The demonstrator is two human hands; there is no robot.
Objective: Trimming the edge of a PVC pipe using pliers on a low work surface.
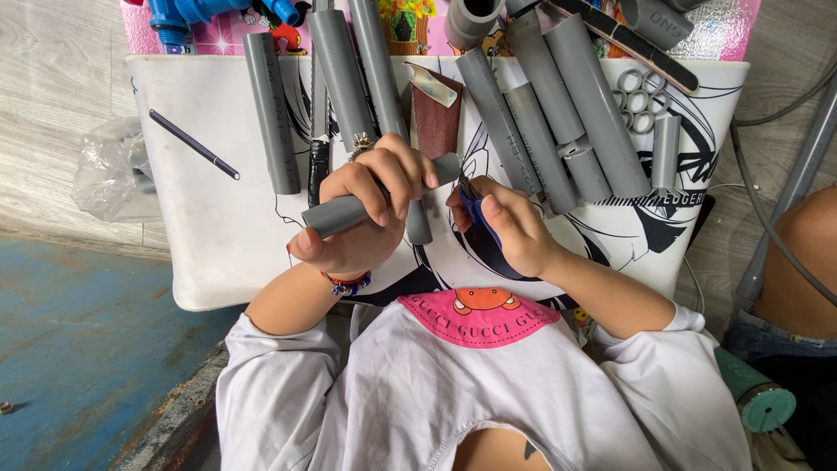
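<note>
Gripping a short grey pipe (384, 196) in left hand (362, 214), fingers wrapped fully around, pipe tilted with right end higher. Right hand (510, 231) closed on a small blue-handled tool (478, 214), tip set against the pipe's right end (449, 167). Hands close together, just above a white printed board (209, 218).

Lying on board, left to right: thin dark rod (193, 144), slanted; upright grey pipe (270, 113); black-wrapped piece (318, 170) beside it; two longer pipes (344, 74) running off top edge. Brown sandpaper strip (436, 118) just above the held pipe's end. Right of that, cluster of grey pipes (558, 113) of mixed length, slanted, touching one another. Small grey rings (636, 96) grouped near top right corner, short pipe stub (666, 150) below them. Dark flat file (645, 48) across top right.

Crumpled clear plastic bag (109, 170) off board's left edge. Blue fittings (187, 13) at top left. Beaded bracelet (347, 283) on left wrist. Another person's knee (806, 253) at right edge.
</note>
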